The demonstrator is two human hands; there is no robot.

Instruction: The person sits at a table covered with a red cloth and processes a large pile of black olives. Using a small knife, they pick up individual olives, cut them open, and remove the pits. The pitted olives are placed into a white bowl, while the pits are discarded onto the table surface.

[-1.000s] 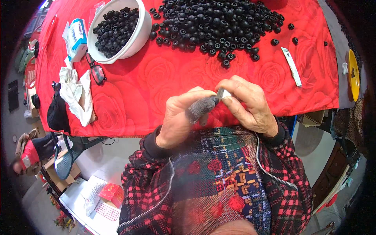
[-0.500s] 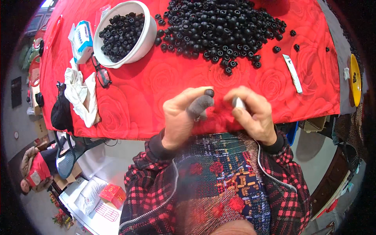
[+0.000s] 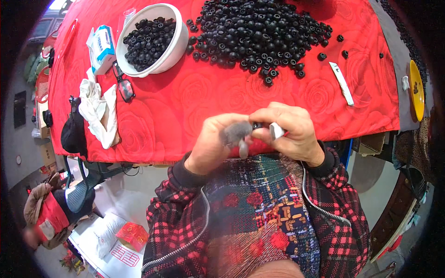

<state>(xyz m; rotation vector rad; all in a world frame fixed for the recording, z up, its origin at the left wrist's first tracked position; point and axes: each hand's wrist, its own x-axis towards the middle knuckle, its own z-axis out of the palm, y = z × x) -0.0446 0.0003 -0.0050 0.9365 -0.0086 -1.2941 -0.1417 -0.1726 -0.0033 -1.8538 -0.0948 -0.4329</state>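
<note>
My left hand (image 3: 211, 143), with grey cloth covers on its fingers, is closed and pinches a small round black plastic piece (image 3: 256, 125) at its fingertips. Meeting it from the right is my right hand (image 3: 296, 129); its thumb and forefinger touch the piece. Curled in that hand's fingers is a small white flat-ended tool (image 3: 277, 131), mostly hidden by the fingers. Both hands are raised in front of my body near the table's front edge. Beyond them lies a large heap of similar black pieces (image 3: 259, 34).
A white bowl (image 3: 181, 48) of black pieces stands at the back left. Near it are a blue-white tissue pack (image 3: 102, 48), glasses (image 3: 125, 88), white gloves (image 3: 99, 111) and a black cloth item (image 3: 72, 129). A white strip (image 3: 341, 84) and yellow plate (image 3: 417, 109) are right.
My right hand has come left and met the left hand, so the black piece is between both hands' fingertips. At the lower left, a person in red has moved nearer the white table.
</note>
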